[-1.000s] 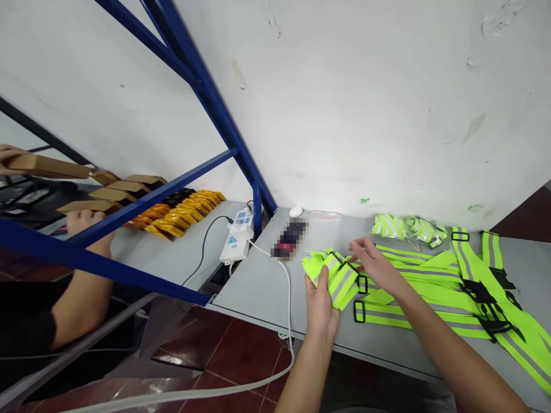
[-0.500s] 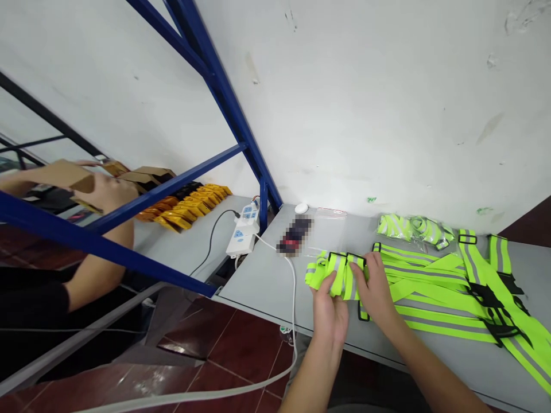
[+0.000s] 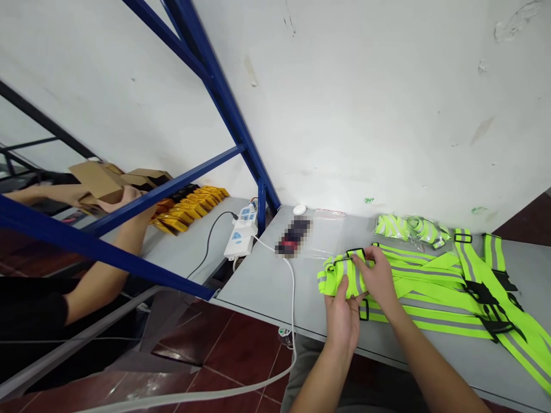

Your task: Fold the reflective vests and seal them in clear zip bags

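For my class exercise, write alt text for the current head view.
A person's left hand and right hand hold a bundled neon-yellow reflective strap over a grey table. To the right lie more straps with black buckles; at left, beyond a blue metal frame, a co-worker holds a cardboard box.

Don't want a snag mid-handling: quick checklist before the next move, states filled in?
1. Left hand supports strap bundle: ok, gripping from below.
2. Right hand has hold: ok, at the bundle's right end, by a black buckle.
3. No loose end on the bundle: cannot tell, hands cover part.
4. White cable off the hands: ok, it runs to their left, apart.
5. Plastic bag mouth open: cannot tell; bag lies flat on the table.
6. Co-worker's hand out of the way: ok, at a cardboard box beyond the blue frame.
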Demonstrator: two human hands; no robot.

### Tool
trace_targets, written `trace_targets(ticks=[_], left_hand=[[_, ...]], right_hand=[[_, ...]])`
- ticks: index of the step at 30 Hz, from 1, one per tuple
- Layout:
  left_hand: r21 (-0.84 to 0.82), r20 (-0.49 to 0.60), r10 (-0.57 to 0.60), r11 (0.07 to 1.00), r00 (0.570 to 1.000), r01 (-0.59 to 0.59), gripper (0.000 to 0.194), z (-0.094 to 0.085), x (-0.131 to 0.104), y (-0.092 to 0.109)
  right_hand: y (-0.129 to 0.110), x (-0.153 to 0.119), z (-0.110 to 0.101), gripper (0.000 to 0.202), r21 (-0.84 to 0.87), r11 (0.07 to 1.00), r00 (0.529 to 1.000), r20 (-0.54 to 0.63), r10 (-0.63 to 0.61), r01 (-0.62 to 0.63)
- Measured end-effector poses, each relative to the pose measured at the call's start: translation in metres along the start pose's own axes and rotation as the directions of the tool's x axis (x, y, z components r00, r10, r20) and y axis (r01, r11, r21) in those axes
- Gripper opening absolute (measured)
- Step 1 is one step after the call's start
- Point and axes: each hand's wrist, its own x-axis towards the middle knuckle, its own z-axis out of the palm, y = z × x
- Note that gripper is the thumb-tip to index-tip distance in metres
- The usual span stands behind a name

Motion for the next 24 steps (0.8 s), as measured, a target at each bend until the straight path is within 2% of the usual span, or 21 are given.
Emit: trace_targets(ticks=[2,3,6,7,9,12,14,17,19,21,23,24], left_hand=[[0.034,-0.017,0.040,0.999,0.999,-0.039,0.045,-0.002,-0.001,-0.003],[0.050,-0.027,0.055,0.997,0.998,-0.054,0.045,-0.003,-0.001,-0.005],[0.079,-0.052,0.077,0.994,0.996,-0.073,0.046,-0.004,-0.002,-0.005],[0.082,-0.057,0.081,0.994,0.995,-0.076,0.047,-0.004,-0.001,-0.005],[0.081,-0.051,0.090,0.993,0.995,-0.085,0.048,-0.003,0.000,-0.002],[0.088,-0.019,0.102,0.991,0.995,-0.100,0.054,-0.001,0.002,0.003],[0.111,0.015,0.088,0.990,0.996,-0.089,0.064,-0.001,0.003,0.005],[0.167,0.039,0.044,0.985,0.998,-0.050,0.074,-0.003,0.004,0.003],[0.204,0.040,0.036,0.978,0.999,-0.043,0.074,-0.003,0.006,0.000],[0.223,0.062,0.049,0.973,0.997,-0.062,0.074,-0.003,0.007,-0.004],[0.223,0.116,0.062,0.971,0.991,-0.087,0.076,-0.002,0.010,-0.007],[0.218,0.138,0.070,0.971,0.988,-0.099,0.076,-0.001,0.012,-0.009]], right_hand=[[0.000,0.001,0.001,0.030,-0.025,0.999,0.999,-0.024,0.030,-0.031],[0.000,0.001,0.002,0.032,-0.072,0.997,0.998,-0.064,-0.005,0.000],[-0.001,-0.004,0.004,0.020,-0.300,0.933,0.958,-0.143,-0.250,0.199],[-0.001,-0.006,0.004,0.016,-0.357,0.897,0.939,-0.120,-0.322,0.262],[-0.001,-0.011,0.003,0.020,-0.387,0.845,0.916,-0.006,-0.402,0.368],[0.001,-0.018,-0.003,0.037,-0.280,0.841,0.884,0.216,-0.414,0.462],[0.005,-0.020,-0.007,0.043,-0.193,0.885,0.883,0.304,-0.357,0.424],[0.011,-0.019,-0.012,0.044,-0.079,0.951,0.905,0.339,-0.256,0.299],[0.012,-0.015,-0.011,0.047,-0.032,0.980,0.941,0.289,-0.177,0.194],[0.011,-0.008,-0.011,0.055,-0.024,0.998,0.983,0.177,-0.051,0.057],[0.008,0.002,-0.012,0.060,-0.027,0.997,0.991,0.110,0.077,-0.075],[0.006,0.007,-0.015,0.060,-0.029,0.992,0.984,0.123,0.128,-0.125]])
